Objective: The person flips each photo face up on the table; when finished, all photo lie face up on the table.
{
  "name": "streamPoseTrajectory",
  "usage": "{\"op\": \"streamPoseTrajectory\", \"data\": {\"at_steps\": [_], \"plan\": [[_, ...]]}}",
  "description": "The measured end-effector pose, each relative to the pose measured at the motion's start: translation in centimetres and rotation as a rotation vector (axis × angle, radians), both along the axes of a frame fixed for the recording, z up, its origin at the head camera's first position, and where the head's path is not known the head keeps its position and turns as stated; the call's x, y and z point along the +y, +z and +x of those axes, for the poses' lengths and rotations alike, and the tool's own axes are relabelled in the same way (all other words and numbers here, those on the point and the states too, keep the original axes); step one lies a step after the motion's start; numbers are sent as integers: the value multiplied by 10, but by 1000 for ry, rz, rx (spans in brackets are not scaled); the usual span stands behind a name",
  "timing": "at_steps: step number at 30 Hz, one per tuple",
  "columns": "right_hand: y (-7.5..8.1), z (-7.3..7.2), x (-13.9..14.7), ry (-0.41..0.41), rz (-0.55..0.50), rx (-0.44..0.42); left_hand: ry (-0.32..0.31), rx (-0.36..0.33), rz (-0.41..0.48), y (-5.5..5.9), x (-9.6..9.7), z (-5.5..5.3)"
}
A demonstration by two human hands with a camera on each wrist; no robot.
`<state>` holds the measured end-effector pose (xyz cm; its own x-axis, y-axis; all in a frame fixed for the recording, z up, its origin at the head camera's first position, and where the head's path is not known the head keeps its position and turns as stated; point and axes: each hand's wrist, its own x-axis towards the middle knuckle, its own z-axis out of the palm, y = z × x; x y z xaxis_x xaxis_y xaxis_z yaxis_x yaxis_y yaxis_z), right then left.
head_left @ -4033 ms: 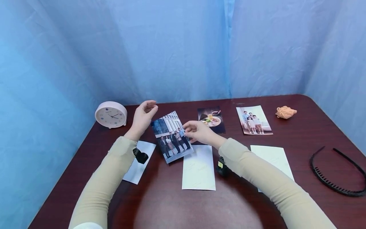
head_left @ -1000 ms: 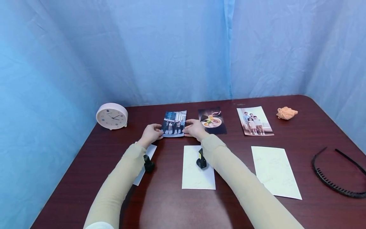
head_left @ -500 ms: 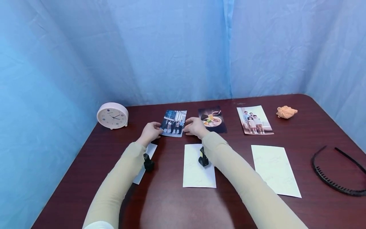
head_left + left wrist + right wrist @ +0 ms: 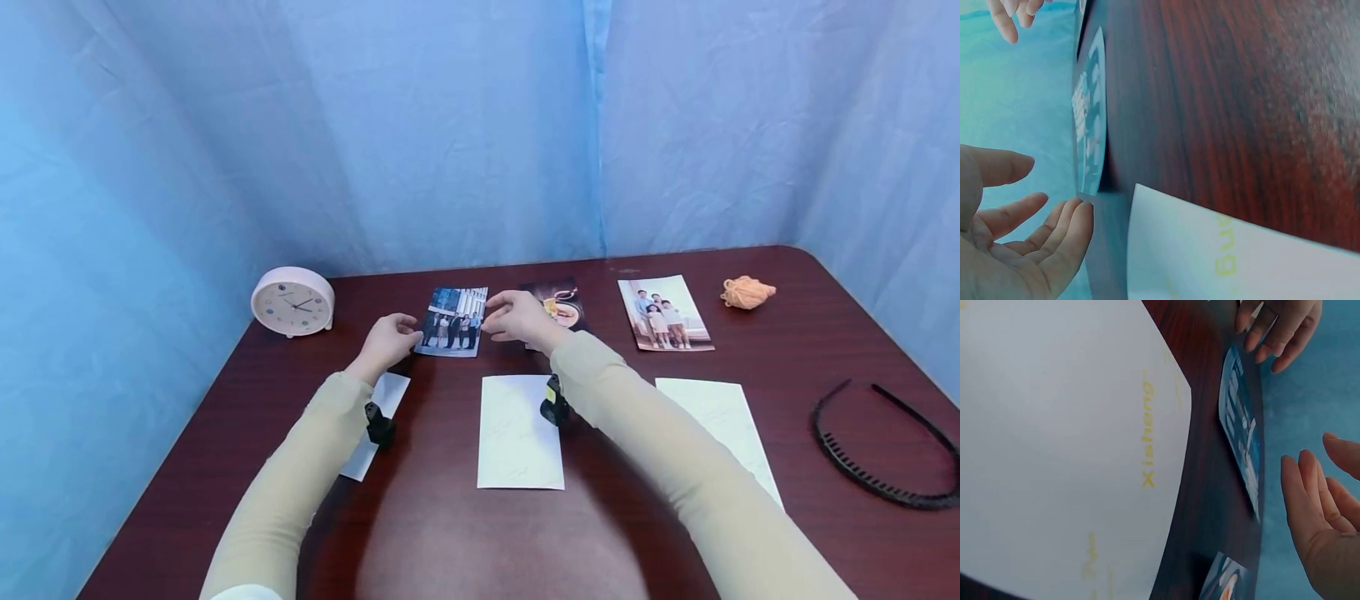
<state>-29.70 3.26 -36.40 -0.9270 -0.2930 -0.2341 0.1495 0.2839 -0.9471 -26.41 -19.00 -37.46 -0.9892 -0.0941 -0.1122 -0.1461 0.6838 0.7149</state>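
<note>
On the counter (image 4: pixel 442 542), back row, left to right: clock (image 4: pixel 292 302); group photo (image 4: pixel 452 323), between left hand (image 4: pixel 386 342) and right hand (image 4: pixel 521 321); food photo (image 4: pixel 567 310); family photo (image 4: pixel 666 314); yarn (image 4: pixel 747 292). Front row, left to right: left sheet (image 4: pixel 392 393); middle sheet (image 4: pixel 517 442); right sheet (image 4: pixel 718 412), before the family photo; headband (image 4: pixel 864 481), far right. Behind the counter: curtain (image 4: pixel 450 125).

The kind of room cannot be told surely, but it looks like a curtained-off space: blue curtains (image 4: pixel 450 125) fill the upper part of the frame, and in the lower part is a shiny reddish-brown table (image 4: pixel 465 537).
</note>
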Motion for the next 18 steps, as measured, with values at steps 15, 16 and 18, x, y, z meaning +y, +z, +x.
{"op": "streamPoseTrajectory", "data": {"at_steps": [15,16,18], "plan": [[14,36,21,238,16,101,-110,108,25,9,3,23],[14,39,23,259,20,114,-121,111,30,9,4,25],[14,46,27,305,35,143,-141,119,30,9,5,29]]}}
